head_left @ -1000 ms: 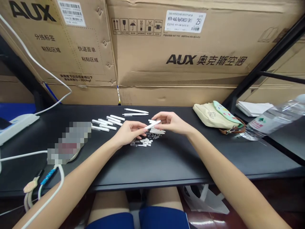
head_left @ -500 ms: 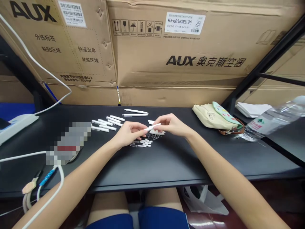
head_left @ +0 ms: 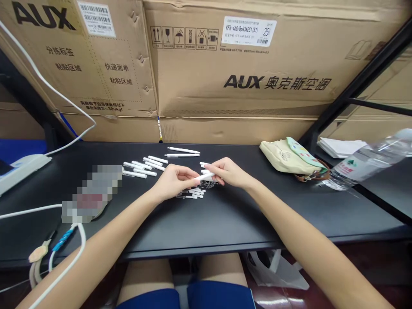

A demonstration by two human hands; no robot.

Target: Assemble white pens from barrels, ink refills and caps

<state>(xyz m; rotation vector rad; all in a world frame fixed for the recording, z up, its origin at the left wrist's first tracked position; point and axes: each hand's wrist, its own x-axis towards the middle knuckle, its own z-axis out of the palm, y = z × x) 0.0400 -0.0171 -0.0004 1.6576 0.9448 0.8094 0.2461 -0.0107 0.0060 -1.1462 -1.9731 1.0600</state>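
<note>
Between my two hands is a white pen barrel [head_left: 204, 176], tilted slightly up to the right. The fingertips of my left hand [head_left: 175, 182] are closed on its left end. My right hand [head_left: 227, 171] pinches the other end. Small white and clear pen parts [head_left: 195, 194] lie on the table just below my hands, with small dark and metallic pieces [head_left: 208, 184] beside them. More white parts lie partly hidden behind my right fingers. Several white pen barrels [head_left: 141, 166] are grouped left of my left hand. Two white pens [head_left: 183, 150] rest farther back.
On the black table [head_left: 206, 227], a blurred-out device [head_left: 96, 193] with white cables lies at left, near a power strip [head_left: 24, 169]. A cream pouch [head_left: 283, 156] and a tilted water bottle [head_left: 363, 163] are at right. Cardboard boxes [head_left: 241, 103] stand along the back.
My right hand has changed its grip on the right end of the pen barrel, its fingers now curled lower around it. My left hand stays almost in place.
</note>
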